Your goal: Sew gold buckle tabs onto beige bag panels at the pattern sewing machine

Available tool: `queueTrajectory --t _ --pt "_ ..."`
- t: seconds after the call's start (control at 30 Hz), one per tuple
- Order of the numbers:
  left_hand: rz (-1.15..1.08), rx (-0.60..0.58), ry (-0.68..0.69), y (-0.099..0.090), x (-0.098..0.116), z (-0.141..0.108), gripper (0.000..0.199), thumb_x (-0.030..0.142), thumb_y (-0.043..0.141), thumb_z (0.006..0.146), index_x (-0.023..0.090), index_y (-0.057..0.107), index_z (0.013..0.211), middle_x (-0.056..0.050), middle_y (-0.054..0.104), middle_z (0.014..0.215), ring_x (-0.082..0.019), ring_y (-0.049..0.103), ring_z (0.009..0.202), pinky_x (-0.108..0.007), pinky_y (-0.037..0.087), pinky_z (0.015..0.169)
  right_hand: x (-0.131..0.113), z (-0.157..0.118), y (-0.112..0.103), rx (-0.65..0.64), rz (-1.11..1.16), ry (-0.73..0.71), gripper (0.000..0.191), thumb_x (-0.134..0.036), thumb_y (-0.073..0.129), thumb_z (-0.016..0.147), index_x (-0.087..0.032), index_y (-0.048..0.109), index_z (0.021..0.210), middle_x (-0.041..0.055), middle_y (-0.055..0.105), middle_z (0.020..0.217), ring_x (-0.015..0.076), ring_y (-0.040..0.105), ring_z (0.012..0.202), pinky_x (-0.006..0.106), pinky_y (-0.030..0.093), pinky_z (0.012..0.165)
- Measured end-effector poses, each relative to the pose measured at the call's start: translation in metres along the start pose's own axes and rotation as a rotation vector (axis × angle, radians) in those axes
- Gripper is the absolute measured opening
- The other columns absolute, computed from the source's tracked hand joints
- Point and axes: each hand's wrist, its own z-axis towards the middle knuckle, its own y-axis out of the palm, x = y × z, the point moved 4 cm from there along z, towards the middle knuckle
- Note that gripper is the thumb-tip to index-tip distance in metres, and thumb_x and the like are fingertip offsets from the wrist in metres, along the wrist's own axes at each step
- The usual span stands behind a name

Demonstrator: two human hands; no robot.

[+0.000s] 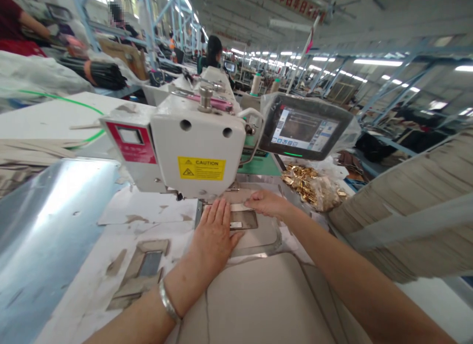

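The left hand (214, 230) presses flat and open and the right hand (268, 203) rests with extended fingers, neither clamping, on a beige leather panel (240, 207) in a sewing template (266, 238) under the sewing machine head (197, 147); fingers straying near the needle risk injury, and any shift of the panel risks misplaced stitching.

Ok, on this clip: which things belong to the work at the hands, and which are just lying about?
Part of the work:
left hand, flat on the flat template
right hand, fingertips on that template
sewing machine, directly behind it

Just lying about:
bag of gold metal pieces
stack of beige panels
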Motion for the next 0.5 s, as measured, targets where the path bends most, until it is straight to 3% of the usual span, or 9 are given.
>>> queueTrajectory --t 0.23,0.4,0.5 --pt "-0.058 -0.101 0.005 -0.006 -0.002 0.003 0.073 0.050 0.049 0.090 0.000 0.040 0.142 -0.022 0.038 0.150 -0.034 0.035 0.141 -0.050 0.031 0.116 0.003 0.004 -0.001 0.024 -0.063 -0.060 0.023 -0.032 0.062 0.084 -0.017 0.052 0.070 -0.0081 0.040 0.048 0.0058 0.033 0.043 0.019 0.023 0.043" --pt "-0.059 -0.064 0.034 -0.006 -0.004 0.005 0.071 0.050 0.052 0.089 0.001 0.044 0.140 -0.022 0.039 0.150 -0.035 0.036 0.140 -0.051 0.035 0.113 0.008 0.004 -0.010 0.285 -0.266 -0.161 0.025 -0.034 0.073 0.073 -0.015 0.059 0.080 -0.0019 0.058 0.064 0.0104 0.051 0.060 0.019 0.032 0.051" --pt "-0.052 -0.026 0.055 -0.004 -0.005 0.006 0.069 0.049 0.054 0.087 0.002 0.048 0.137 -0.023 0.043 0.148 -0.037 0.040 0.138 -0.052 0.038 0.110 0.016 0.009 -0.012 0.229 -0.287 -0.127 0.025 -0.037 0.070 0.078 -0.015 0.058 0.074 -0.0016 0.057 0.056 0.0100 0.051 0.053 0.020 0.033 0.048"
